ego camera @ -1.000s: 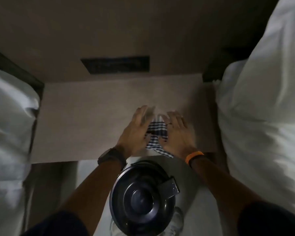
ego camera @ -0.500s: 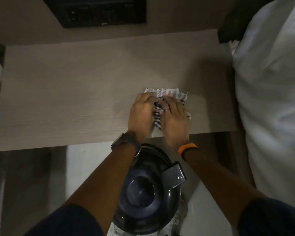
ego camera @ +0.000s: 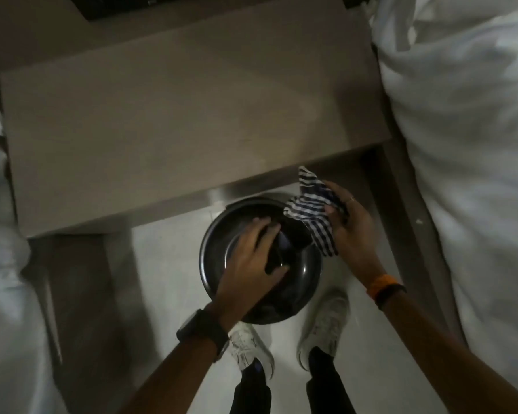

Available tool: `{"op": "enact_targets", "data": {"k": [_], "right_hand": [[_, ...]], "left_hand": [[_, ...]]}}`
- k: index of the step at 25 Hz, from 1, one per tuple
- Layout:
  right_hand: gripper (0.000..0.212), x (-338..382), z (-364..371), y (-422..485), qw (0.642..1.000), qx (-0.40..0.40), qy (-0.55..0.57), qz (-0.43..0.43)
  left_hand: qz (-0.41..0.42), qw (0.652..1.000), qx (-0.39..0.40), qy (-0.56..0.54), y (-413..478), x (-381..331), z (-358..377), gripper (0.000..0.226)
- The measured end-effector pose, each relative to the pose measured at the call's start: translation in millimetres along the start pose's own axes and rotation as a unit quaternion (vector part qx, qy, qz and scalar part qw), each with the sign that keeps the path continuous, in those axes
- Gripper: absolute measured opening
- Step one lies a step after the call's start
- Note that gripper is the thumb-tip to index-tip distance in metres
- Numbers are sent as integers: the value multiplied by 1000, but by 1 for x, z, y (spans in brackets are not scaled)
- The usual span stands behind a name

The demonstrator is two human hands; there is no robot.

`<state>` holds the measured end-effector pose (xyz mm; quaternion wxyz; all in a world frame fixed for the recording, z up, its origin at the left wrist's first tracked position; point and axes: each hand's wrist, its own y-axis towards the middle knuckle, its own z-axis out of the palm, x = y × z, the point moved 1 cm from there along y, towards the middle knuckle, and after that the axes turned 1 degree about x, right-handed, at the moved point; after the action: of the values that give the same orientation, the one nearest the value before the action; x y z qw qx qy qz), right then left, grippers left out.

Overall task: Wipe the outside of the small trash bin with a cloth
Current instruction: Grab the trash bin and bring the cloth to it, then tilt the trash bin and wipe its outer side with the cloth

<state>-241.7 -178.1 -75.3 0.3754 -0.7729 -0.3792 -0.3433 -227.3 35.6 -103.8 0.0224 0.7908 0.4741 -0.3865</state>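
Observation:
A small round dark metal trash bin [ego camera: 307,270] stands on the pale floor just in front of my feet. My left hand [ego camera: 251,258] lies on top of its lid, fingers closed over the dark raised handle in the middle. My right hand [ego camera: 349,227] hovers at the bin's upper right rim, gripping a blue-and-white striped cloth [ego camera: 311,209]. Part of the cloth hangs over the rim; one corner sticks up.
A beige wooden nightstand top [ego camera: 177,121] lies right behind the bin, its front edge overhanging. White bedding [ego camera: 467,144] fills the right side and more white bedding [ego camera: 0,264] the left. My white shoes [ego camera: 326,327] stand below the bin.
Both hands left the nightstand top and came down to the bin. The right hand carried the cloth off the table; the left hand settled on the lid.

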Motion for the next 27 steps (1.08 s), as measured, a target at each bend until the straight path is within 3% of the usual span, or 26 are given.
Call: {"op": "enact_targets", "data": {"k": [3,6,8,13,18,21,23,25,27], "right_hand": [[38,-44,-12,-43,985,-3,143,100],[34,-81,-11,-71,944,-37,276,176],[37,-99,-13,-82,913,-65,348,205],[42,-107,-23,-92,826,-183,467,257],[45,-118,-2,-84,777,-228,524,265],[44,-125,15,-83,791,-208,516,253],[44,-123,30,-82,831,-183,474,227],[37,-116,61,-83,887,-108,407,189],[27,-105,104,-87,921,-6,353,165]], "left_hand": [[8,967,135,215,-31,-3,74,134],[-49,939,142,311,-35,-5,113,153],[-55,954,80,283,-34,-10,125,151],[-105,977,31,181,-39,-10,105,153],[-207,976,-46,51,-44,19,68,149],[-229,970,-85,2,-53,35,47,152],[-223,971,-83,-6,-57,42,40,153],[-217,972,-84,-17,-58,42,38,153],[-221,970,-93,-32,-58,41,37,152]]}}
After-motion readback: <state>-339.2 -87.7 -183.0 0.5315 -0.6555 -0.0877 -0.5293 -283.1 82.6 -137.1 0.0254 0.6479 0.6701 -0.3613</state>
